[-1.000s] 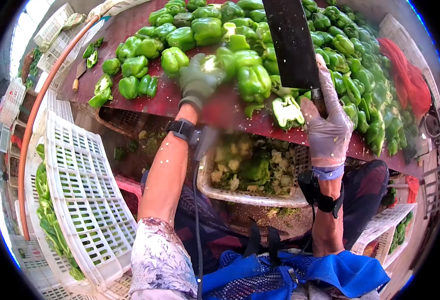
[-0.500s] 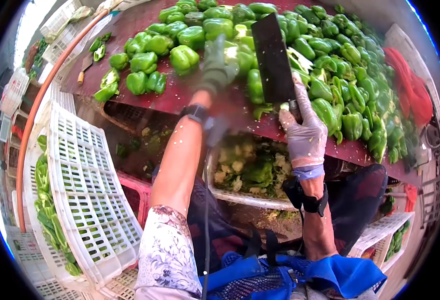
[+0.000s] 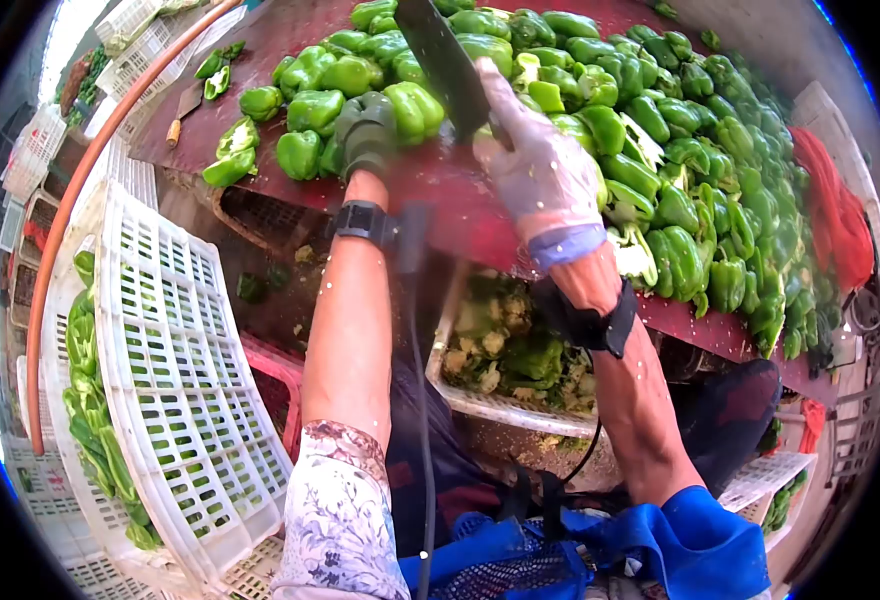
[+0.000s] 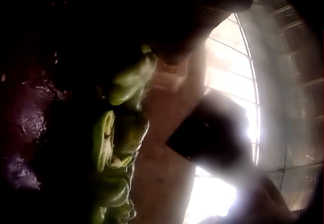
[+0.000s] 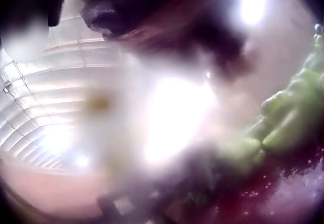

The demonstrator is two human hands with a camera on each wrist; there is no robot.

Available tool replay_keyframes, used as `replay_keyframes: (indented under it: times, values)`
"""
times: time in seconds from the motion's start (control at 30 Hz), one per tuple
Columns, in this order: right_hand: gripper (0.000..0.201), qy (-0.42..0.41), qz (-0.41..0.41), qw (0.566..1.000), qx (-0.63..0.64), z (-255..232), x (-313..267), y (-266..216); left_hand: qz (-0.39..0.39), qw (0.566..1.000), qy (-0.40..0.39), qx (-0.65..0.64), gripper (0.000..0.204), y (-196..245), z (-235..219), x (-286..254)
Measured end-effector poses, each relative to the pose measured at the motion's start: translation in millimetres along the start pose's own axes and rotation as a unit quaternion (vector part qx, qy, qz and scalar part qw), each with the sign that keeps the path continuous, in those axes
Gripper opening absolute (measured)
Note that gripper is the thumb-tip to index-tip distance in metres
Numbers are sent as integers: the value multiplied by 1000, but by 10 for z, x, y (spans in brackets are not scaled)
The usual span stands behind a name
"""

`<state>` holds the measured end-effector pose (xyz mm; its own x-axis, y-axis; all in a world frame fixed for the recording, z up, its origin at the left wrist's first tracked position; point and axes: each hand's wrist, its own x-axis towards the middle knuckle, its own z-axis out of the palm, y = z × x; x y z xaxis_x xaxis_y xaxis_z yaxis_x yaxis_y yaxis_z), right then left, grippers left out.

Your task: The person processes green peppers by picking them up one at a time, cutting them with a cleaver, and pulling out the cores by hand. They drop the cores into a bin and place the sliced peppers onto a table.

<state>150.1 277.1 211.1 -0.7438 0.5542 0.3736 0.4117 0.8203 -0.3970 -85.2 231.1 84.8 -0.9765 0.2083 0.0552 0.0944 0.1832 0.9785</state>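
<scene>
In the head view my right hand (image 3: 542, 170), in a thin pale glove, grips a dark-bladed cleaver (image 3: 447, 68), its blade angled up and to the left. The same dark cleaver (image 4: 215, 128) shows blurred in the left wrist view. My left hand (image 3: 366, 128), in a dark grey glove, is among whole green bell peppers, right against the left side of one green bell pepper (image 3: 415, 112). Its fingertips are hidden, so I cannot tell whether they curl round that pepper. Another whole pepper (image 3: 298, 155) lies left of it. The right wrist view is mostly glare.
Cut bell peppers (image 3: 675, 205) are heaped on the right of the red tabletop (image 3: 460, 215). A small knife (image 3: 182, 112) lies at the left. Under the edge stands a basket (image 3: 480, 403) of pepper scraps. A white crate (image 3: 185, 370) leans at left; red netting (image 3: 830, 210) lies far right.
My left hand has drawn back toward me and left, from the middle of the pile to a nearer pepper. My right hand has swung left and forward with the cleaver.
</scene>
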Motion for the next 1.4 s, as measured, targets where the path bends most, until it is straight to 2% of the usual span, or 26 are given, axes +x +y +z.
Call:
replay_keyframes:
  times: [0.07, 0.1, 0.13, 0.2, 0.3, 0.33, 0.4, 0.43, 0.53, 0.6, 0.67, 0.7, 0.8, 0.83, 0.93, 0.97, 1.07, 1.1, 1.13, 1.2, 1.27, 1.3, 1.4]
  values:
    - [62, -39, 0, 998, -58, 245, 154, -47, 36, 998, 8, 44, 36, 179, -14, -226]
    - [59, -113, -28, 991, -66, 441, 199, 42, 61, 995, 16, 76, 37, 266, -4, -332]
    - [45, -29, -104, 992, -62, 487, 171, -15, 77, 985, 63, 141, 38, 277, 19, -345]
    - [40, -119, -64, 990, -44, 427, 269, 45, 69, 994, 46, 66, 37, 196, 18, -291]
    - [39, -126, -110, 983, -75, 298, 356, 55, 75, 995, 30, 63, 36, 101, 28, -235]
    - [38, -146, -105, 980, -82, 220, 350, 37, 15, 999, 14, 49, 35, 182, 22, -338]
    - [36, -180, -94, 974, -96, 61, 349, 3, 39, 994, 9, 97, 37, 74, 65, -314]
    - [34, -189, -85, 975, -85, 67, 378, -17, 86, 987, 29, 135, 41, 244, 10, -477]
    - [31, -118, -151, 980, -62, 330, 290, 100, 113, 975, 57, 185, 44, 234, 110, -508]
    - [37, -148, -98, 983, -48, 365, 208, 127, 75, 983, 53, 156, 42, 256, 97, -551]
    - [43, -131, -75, 988, -12, 379, 29, 263, 139, 976, 59, 159, 39, 193, 137, -583]
    - [59, -182, -15, 983, 0, 334, -15, 310, 164, 973, 50, 157, 37, 109, 133, -576]
    - [63, -152, -11, 988, 26, 192, -184, 386, 137, 979, -20, 148, 33, 206, 51, -743]
    - [63, -130, -5, 991, 17, 164, -223, 365, 103, 982, -52, 150, 28, 247, 52, -763]
    - [61, -66, 1, 998, -13, 88, -447, 300, 213, 973, -53, 69, 25, -26, -52, -538]
    - [61, -45, -4, 999, -21, 59, -512, 256, 243, 960, -36, 132, 24, -4, -189, -465]
    - [61, -33, -5, 999, 9, -17, -565, 123, 238, 968, 76, 33, 18, 76, -591, -263]
    - [62, -33, -13, 999, 42, 3, -582, 97, 137, 976, 127, -109, 17, 385, -770, -435]
    - [63, -34, -20, 996, 74, 23, -602, 61, 289, 922, 258, 7, 15, 134, -930, -154]
    - [65, -91, -33, 992, 78, 56, -599, -53, 149, 944, 286, 73, 18, 3, -1283, 31]
    - [66, -149, -58, 985, 69, 110, -604, -120, 90, 965, 210, -127, 21, -135, -1298, 44]
    - [67, -129, -80, 987, 59, 238, -620, -81, 60, 958, 166, -226, 22, -192, -1293, 60]
    - [66, -132, -34, 990, 27, 237, -589, -104, 137, 976, 95, -138, 29, -186, -1179, 32]
